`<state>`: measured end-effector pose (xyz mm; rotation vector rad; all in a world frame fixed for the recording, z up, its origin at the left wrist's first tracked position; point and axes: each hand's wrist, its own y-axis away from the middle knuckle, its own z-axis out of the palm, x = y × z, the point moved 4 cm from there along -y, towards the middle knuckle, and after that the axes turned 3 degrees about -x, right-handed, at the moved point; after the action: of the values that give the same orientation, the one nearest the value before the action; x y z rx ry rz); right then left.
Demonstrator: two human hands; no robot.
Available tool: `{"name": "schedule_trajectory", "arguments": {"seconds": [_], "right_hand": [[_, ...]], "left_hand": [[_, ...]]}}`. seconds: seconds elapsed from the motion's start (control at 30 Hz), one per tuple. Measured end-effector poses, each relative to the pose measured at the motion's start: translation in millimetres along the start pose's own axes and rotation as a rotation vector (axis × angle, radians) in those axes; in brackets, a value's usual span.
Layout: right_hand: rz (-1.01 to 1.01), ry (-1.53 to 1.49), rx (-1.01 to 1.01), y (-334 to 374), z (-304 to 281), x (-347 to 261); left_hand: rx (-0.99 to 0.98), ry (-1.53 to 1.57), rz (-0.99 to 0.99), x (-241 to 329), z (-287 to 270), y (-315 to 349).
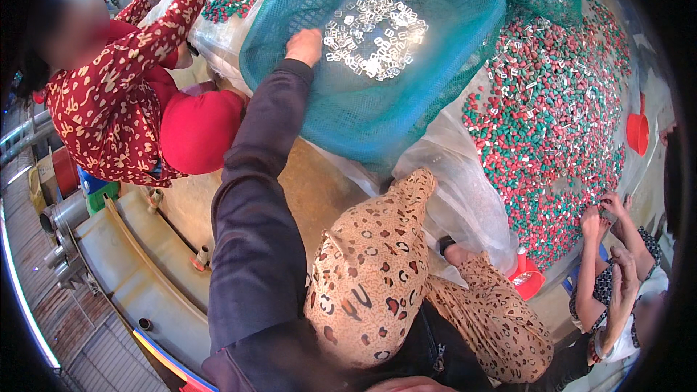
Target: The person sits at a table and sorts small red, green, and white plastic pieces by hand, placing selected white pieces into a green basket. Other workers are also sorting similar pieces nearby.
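Head view: left hand (305,45) gripped the rim of one teal basket (435,87), which held a pile of clear clips (376,35). Right hand's state couldn't be told. Three other people sat around red and green pieces (552,116).

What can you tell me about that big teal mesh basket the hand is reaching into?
The teal basket looks like plastic mesh, wide and shallow with a thick rim. It sits tilted on a clear plastic sheet beside red and green pieces. A pile of small clear clips lies inside. The left hand rests at its rim.
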<state>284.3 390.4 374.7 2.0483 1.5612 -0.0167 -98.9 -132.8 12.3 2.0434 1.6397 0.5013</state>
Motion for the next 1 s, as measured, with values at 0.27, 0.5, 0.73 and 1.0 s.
{"name": "schedule_trajectory", "arguments": {"seconds": [0.27,0.5,0.73,1.0], "right_hand": [[0.057,-0.099,-0.052,-2,0,0],[0.126,-0.169,-0.113,-2,3,10],[0.17,-0.217,-0.175,-8,13,10],[0.161,-0.24,-0.175,0,14,21]], "left_hand": [[-0.097,-0.152,0.407,32,25,32],[-0.398,-0.201,0.379,68,10,91],[-0.215,0.113,0.898,110,27,77],[0.079,-0.192,0.264,55,-9,16]]}}
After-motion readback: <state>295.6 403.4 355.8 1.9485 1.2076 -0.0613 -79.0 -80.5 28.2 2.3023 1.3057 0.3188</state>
